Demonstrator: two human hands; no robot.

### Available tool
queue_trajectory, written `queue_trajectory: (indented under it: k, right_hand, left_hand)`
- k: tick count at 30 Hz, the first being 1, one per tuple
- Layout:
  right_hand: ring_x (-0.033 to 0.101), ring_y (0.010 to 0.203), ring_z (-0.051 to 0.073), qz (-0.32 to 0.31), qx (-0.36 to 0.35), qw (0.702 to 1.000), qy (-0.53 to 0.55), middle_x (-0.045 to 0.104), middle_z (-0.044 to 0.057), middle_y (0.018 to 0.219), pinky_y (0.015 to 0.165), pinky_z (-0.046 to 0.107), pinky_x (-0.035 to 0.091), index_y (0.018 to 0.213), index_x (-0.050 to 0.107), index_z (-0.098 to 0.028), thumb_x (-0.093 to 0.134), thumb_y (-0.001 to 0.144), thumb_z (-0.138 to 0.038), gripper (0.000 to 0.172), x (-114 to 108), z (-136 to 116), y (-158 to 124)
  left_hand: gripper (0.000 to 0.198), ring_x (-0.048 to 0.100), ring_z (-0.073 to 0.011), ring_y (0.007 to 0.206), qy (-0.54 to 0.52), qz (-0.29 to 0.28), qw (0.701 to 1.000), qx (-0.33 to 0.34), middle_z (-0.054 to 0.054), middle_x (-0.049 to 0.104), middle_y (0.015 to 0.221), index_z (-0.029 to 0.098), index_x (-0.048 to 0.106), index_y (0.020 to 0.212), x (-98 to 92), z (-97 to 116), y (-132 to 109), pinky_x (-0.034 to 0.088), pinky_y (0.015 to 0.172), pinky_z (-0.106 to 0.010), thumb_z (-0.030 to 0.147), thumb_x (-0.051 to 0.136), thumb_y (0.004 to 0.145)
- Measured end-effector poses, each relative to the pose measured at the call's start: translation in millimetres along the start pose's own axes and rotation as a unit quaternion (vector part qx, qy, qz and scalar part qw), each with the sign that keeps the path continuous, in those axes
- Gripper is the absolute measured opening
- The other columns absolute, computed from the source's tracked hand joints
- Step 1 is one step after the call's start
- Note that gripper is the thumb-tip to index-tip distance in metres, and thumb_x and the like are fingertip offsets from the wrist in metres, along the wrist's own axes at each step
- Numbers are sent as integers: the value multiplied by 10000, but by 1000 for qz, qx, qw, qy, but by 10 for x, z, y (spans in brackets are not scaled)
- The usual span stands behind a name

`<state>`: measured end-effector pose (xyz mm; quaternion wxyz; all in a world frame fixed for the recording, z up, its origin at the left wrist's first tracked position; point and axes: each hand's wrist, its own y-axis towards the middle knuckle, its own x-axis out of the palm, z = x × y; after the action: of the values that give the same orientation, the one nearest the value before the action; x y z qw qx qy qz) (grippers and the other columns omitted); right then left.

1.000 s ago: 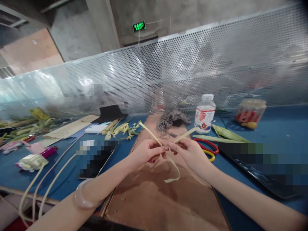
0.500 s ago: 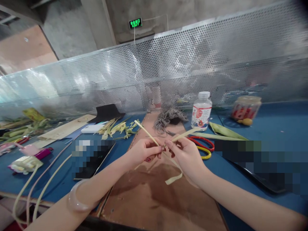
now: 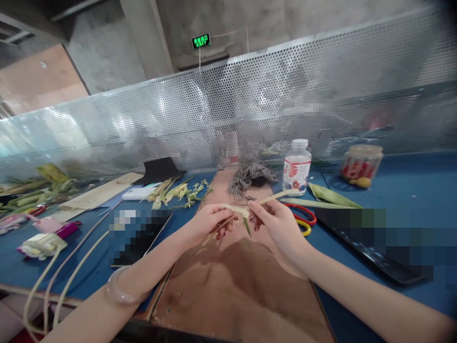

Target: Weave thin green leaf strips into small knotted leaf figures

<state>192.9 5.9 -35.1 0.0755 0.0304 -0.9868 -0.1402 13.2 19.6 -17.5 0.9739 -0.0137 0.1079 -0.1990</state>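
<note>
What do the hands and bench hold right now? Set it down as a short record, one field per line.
Left hand: fingers closed on a pale strip
Right hand: thumb and fingers pinching pale strip material; whether it is one piece with the left's is unclear
Left forearm: pale bangle
Below hands: brown board
Beyond hands: gray yarn
Right side: labeled bottle, upright; jar
Left side: dried plant pieces
Background: perforated metal screen
</note>
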Motion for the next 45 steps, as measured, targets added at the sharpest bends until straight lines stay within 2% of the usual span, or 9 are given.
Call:
queue_trajectory:
  k: [6, 12, 16, 24, 29, 33, 38, 43, 45]
  right_hand:
    - [489, 510, 75, -58, 11, 998, 8, 567, -7, 608, 513, 213, 408, 685, 534, -140, 618, 755, -424, 305, 16, -23, -14]
    - [486, 523, 86, -134, 48, 990, -2, 547, -34, 644, 461, 201, 398, 1010, 544, -160, 667, 710, -363, 382, 41, 77, -45]
    - [507, 572, 87, -165, 26, 986, 7, 587, -18, 730, 489, 197, 411, 1078, 533, -189, 631, 741, -331, 378, 43, 111, -66]
    - [517, 571, 118, -73, -10, 989, -127, 594, -10, 680, 524, 242, 424, 951, 571, -182, 548, 764, -269, 208, -26, 109, -11]
    - [520, 617, 127, -26, -138, 961, -238, 621, 25, 787, 579, 257, 410, 881, 604, -191, 513, 775, -218, 142, -45, 147, 2]
    - [523, 652, 129, -22, -221, 936, -274, 609, 22, 817, 611, 254, 411, 885, 595, -208, 517, 781, -182, 133, -48, 213, 23]
    - [555, 747, 147, -30, -260, 929, -262, 598, 25, 840, 664, 262, 423, 904, 593, -224, 498, 823, -194, 128, -65, 221, 17]
    - [559, 745, 152, -34, -248, 923, -293, 608, 44, 876, 618, 257, 405, 902, 597, -217, 498, 828, -207, 124, -41, 160, -27]
    - [557, 715, 147, -40, -222, 936, -271, 622, 45, 862, 604, 254, 407, 880, 606, -209, 520, 827, -241, 106, -12, 120, -51]
  left_hand:
    - [252, 373, -49, 408, 29, -7, 999, 18, 44, 464, 500, 134, 600, 743, 19, 14, -40, 276, 414, -184, 382, 588, 786]
    - [242, 333, -46, 441, 30, -15, 999, 24, 65, 401, 492, 140, 552, 727, 12, 38, -52, 246, 449, -184, 367, 623, 771]
    - [241, 360, -43, 436, 10, -35, 999, 19, 60, 440, 508, 149, 531, 749, 26, 44, -67, 243, 439, -180, 375, 602, 795]
    - [304, 596, -123, 597, 5, -94, 996, 8, -76, 668, 760, 127, 572, 899, -7, 15, -29, 417, 530, -232, 423, 533, 836]
    - [242, 623, -168, 885, 93, -175, 979, 46, -98, 681, 954, 131, 650, 951, -6, 36, -40, 452, 795, -288, 320, 545, 843]
    - [158, 599, -136, 853, 130, -136, 979, 77, -41, 684, 886, 157, 698, 849, -24, 34, -34, 424, 806, -251, 279, 615, 794]
    - [198, 546, -74, 595, -31, -80, 996, 22, -3, 613, 694, 138, 658, 785, -38, -5, -29, 432, 594, -208, 324, 693, 727]
    - [199, 607, -93, 640, -124, -75, 989, 12, -7, 634, 726, 130, 607, 757, -20, -14, -27, 494, 699, -261, 231, 752, 666]
    - [203, 613, -92, 646, -133, -57, 989, 20, -3, 646, 741, 137, 592, 760, -21, -21, -16, 496, 724, -277, 215, 752, 663]
